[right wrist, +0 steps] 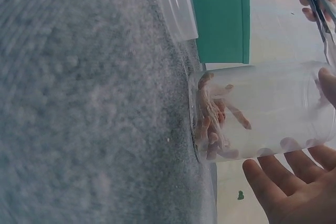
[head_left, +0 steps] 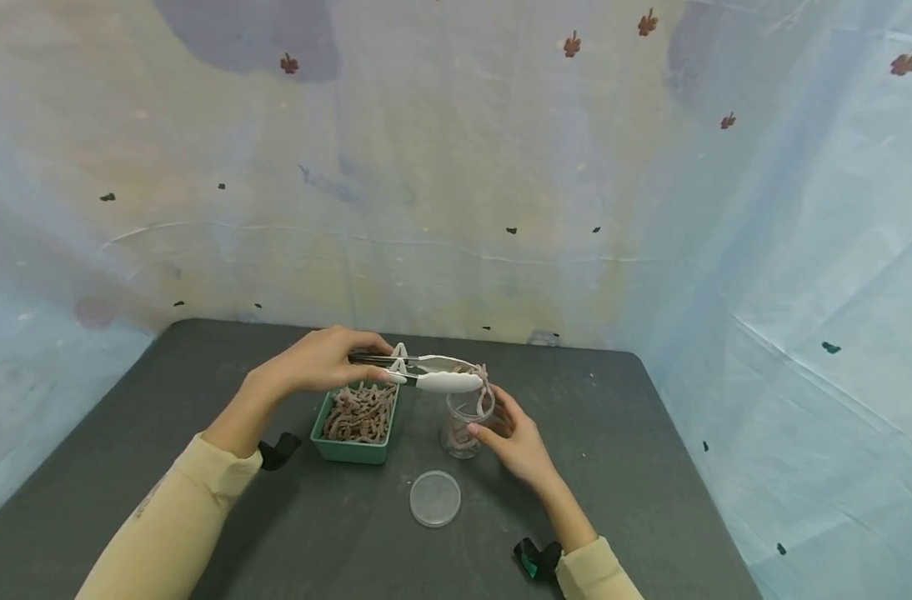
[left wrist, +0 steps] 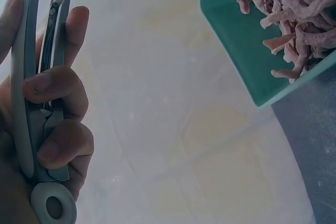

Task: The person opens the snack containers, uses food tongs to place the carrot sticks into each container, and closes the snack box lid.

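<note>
Dark table (head_left: 621, 467), jar (right wrist: 270, 108), illegible sleeve print (head_left: 148, 498)

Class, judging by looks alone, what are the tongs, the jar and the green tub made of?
Tongs: white, smooth tips look like plastic or silicone; the shiny, streaked shaft suggests metal.
Jar: clear and glossy, probably plastic, though glass is possible; pinkish strips show through it.
Green tub: opaque, smooth and evenly coloured, so likely plastic.

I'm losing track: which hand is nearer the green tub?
Left. The left hand is near the green tub, above rim height; the right hand holds the clear jar farther right.
</note>
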A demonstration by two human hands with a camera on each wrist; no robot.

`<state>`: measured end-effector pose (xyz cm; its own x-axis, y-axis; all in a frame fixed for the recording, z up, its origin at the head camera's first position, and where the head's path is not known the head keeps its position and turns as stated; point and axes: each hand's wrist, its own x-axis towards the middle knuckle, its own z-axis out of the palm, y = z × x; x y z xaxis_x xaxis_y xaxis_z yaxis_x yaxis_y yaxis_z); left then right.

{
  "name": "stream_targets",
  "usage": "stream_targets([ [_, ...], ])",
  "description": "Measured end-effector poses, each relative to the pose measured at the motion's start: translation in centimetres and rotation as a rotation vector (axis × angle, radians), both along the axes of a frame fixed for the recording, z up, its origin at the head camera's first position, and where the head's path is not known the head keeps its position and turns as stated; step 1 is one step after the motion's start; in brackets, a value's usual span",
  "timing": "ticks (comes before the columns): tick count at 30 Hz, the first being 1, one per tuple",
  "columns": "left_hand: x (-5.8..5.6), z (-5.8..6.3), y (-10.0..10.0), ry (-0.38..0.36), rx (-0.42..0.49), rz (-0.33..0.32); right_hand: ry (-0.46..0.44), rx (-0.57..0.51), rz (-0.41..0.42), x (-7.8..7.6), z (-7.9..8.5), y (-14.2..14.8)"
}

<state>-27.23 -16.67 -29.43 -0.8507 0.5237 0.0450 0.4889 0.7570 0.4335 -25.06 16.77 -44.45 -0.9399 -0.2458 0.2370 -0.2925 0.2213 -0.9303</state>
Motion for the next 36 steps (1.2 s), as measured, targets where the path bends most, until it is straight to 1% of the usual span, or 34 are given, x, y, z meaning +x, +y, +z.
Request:
stream_targets([
  [5,-0.3,-0.1,0.4,-0.003,-0.028,-0.010,-0.002,0.007,0.005,0.0,0.2,-0.1],
  [9,-0.3,0.0,0.8,0.010,-0.059,-0.021,-0.008,0.002,0.012,-0.1,0.2,-0.1],
  [13,-0.2,0.1,1.2,0.036,-0.098,-0.035,0.005,-0.006,0.028,-0.1,0.2,-0.1],
  [16,0.0,0.2,1.5,0.045,-0.122,-0.033,0.019,-0.007,0.034,-0.1,0.1,-0.1],
  [23,0.3,0.6,2.3,0.068,-0.164,-0.038,0.017,-0.009,0.022,0.0,0.3,0.0],
  [28,0.7,0.9,2.7,0.065,-0.183,-0.043,0.018,0.008,0.016,0.0,0.2,0.1],
  [36,0.8,0.6,2.7,0.083,-0.183,-0.037,0.011,-0.004,0.018,0.1,0.0,0.0],
])
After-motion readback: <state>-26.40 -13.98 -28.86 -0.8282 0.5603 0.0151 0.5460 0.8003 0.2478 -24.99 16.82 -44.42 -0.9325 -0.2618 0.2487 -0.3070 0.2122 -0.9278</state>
